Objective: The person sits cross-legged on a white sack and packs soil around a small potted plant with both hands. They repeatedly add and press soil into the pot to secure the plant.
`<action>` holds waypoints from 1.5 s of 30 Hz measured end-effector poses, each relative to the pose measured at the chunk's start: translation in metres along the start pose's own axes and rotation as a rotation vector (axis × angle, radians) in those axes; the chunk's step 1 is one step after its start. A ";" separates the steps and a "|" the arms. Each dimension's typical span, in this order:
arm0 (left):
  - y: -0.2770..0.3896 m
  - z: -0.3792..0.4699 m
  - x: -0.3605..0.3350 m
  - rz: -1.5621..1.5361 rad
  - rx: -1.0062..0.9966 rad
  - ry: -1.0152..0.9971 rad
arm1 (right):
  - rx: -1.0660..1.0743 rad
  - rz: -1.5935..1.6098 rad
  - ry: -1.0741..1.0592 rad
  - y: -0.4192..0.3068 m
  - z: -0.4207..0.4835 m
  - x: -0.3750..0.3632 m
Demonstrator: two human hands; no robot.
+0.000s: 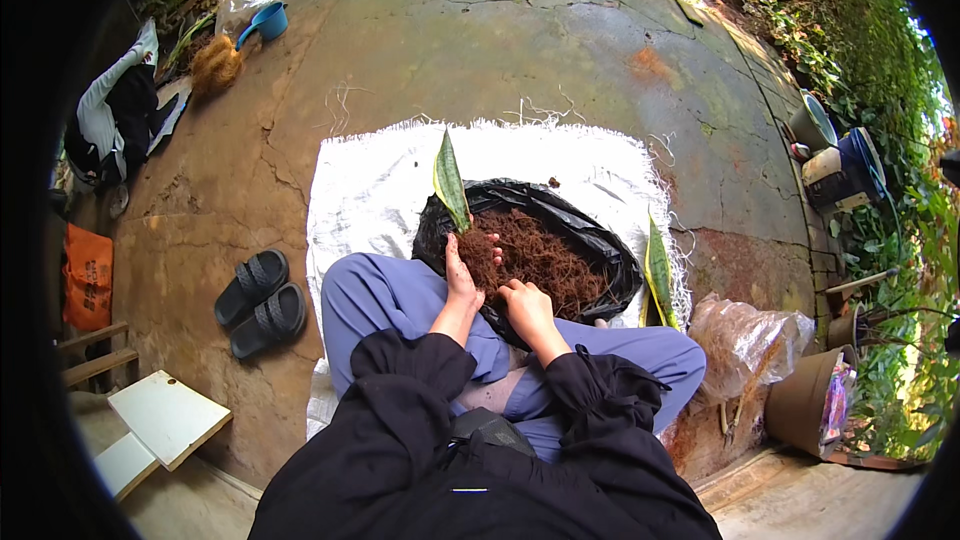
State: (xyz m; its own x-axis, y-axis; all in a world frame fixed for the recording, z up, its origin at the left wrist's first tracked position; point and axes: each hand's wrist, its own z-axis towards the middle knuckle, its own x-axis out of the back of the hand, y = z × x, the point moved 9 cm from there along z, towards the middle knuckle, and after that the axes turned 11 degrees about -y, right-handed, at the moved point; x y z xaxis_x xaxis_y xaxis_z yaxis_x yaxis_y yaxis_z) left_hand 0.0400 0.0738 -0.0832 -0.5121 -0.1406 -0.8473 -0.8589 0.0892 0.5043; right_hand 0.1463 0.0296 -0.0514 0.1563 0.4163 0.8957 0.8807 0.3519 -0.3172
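Note:
My left hand point(463, 277) cups a clump of brown coconut fibre point(478, 255) around the base of an upright snake plant leaf point(451, 180) with yellow edges. My right hand point(529, 309) is beside that clump, fingers curled down at the near rim of a black plastic bag point(622, 259). Whether its fingertips hold any fibre is hidden. Loose brown coconut fibre point(555, 262) fills the bag, which stands before my crossed legs on a white woven sack point(367, 187). Another snake plant leaf point(658, 270) is by my right knee.
Black sandals point(259, 304) lie left of the sack. To the right are a clear plastic bag point(742, 345) and a brown pot point(802, 405). A person point(120, 112) is at far left, near a blue dipper point(266, 22). Buckets point(840, 172) stand along the right edge.

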 end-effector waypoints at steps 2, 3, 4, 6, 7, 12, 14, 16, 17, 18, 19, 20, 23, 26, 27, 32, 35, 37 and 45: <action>-0.003 0.000 0.001 0.013 0.021 0.001 | -0.028 0.140 0.032 0.010 -0.004 0.013; -0.002 -0.001 0.002 0.033 0.013 -0.005 | -0.041 0.211 0.037 0.017 -0.006 0.020; -0.003 -0.001 0.004 0.035 0.025 0.006 | -0.083 0.335 0.057 0.028 -0.009 0.028; -0.010 -0.003 0.005 0.010 0.067 0.003 | -0.100 0.456 0.141 0.043 -0.014 0.047; -0.013 -0.003 0.007 0.015 0.091 0.024 | -0.108 0.489 0.175 0.051 -0.017 0.056; -0.030 -0.006 0.003 0.053 0.178 -0.010 | -0.114 0.787 0.225 0.078 -0.022 0.075; -0.035 -0.008 0.004 0.045 0.215 -0.003 | -0.181 1.090 0.115 0.086 -0.020 0.061; -0.037 -0.009 0.006 0.042 0.229 0.011 | -0.069 1.190 0.171 0.083 -0.019 0.069; -0.037 -0.009 0.007 0.038 0.227 0.017 | -0.040 1.258 0.176 0.082 -0.018 0.069; -0.037 -0.009 0.010 0.044 0.224 0.036 | -0.056 1.240 0.160 0.082 -0.018 0.069; -0.037 -0.008 0.009 0.027 0.222 0.020 | -0.043 1.298 0.177 0.082 -0.017 0.069; -0.037 -0.008 0.009 0.020 0.220 0.017 | -0.046 1.363 0.184 0.082 -0.017 0.068; -0.038 -0.007 0.009 0.024 0.221 0.007 | -0.029 1.549 0.189 0.080 -0.015 0.068; -0.041 -0.007 0.008 0.061 0.241 -0.014 | 0.000 1.622 0.193 0.079 -0.015 0.070; -0.042 -0.008 0.009 0.092 0.253 0.001 | 0.018 1.636 0.194 0.078 -0.015 0.070; -0.050 -0.009 0.004 0.167 0.301 -0.054 | 0.005 1.413 0.211 0.078 -0.014 0.069; -0.054 -0.011 0.000 0.190 0.328 -0.080 | -0.029 1.378 0.203 0.080 -0.011 0.063; -0.056 -0.013 -0.002 0.202 0.336 -0.079 | -0.025 1.362 0.224 0.081 -0.011 0.062; -0.064 -0.009 0.009 0.180 0.323 -0.102 | 0.100 0.635 0.463 0.044 -0.025 0.102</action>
State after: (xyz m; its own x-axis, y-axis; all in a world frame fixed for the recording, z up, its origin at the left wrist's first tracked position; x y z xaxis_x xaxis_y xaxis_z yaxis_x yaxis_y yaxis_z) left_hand 0.0908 0.0584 -0.1214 -0.6377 0.0032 -0.7702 -0.7009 0.4122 0.5821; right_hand 0.2126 0.0671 0.0339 0.8050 0.1790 0.5657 0.5199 0.2466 -0.8178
